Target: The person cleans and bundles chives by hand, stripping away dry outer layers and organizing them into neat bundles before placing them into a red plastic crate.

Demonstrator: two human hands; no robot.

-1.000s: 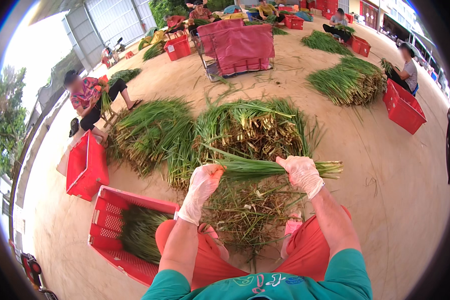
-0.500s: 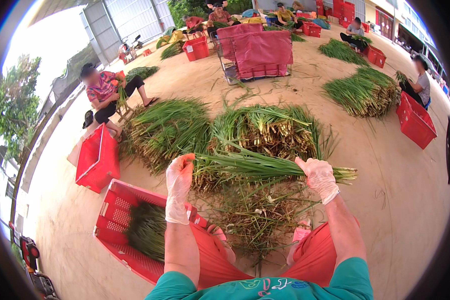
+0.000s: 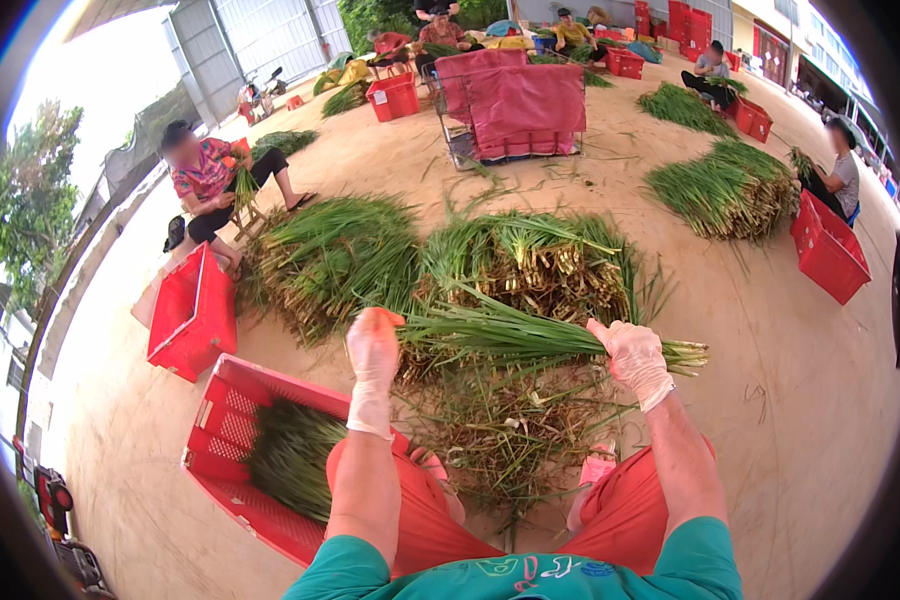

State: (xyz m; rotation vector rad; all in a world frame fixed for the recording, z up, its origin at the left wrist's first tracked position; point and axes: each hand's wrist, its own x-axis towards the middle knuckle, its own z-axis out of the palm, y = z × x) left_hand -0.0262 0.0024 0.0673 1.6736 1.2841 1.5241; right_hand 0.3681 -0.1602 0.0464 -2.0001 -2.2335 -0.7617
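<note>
Left hand [image 3: 373,345] fingers seemingly clenched on green onion bundle [image 3: 510,335], right hand [image 3: 632,358] grasping it too

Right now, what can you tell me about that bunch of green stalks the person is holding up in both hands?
The bunch of green stalks is a slim bundle of long, leafy green onion-like plants, held roughly level across the person's front. The left hand, gloved, grips one end; the right hand, also gloved, grips nearer the other end, where the tips stick out past it to the right. It hangs above a litter of dry trimmings between the knees, with larger piles behind it.
</note>
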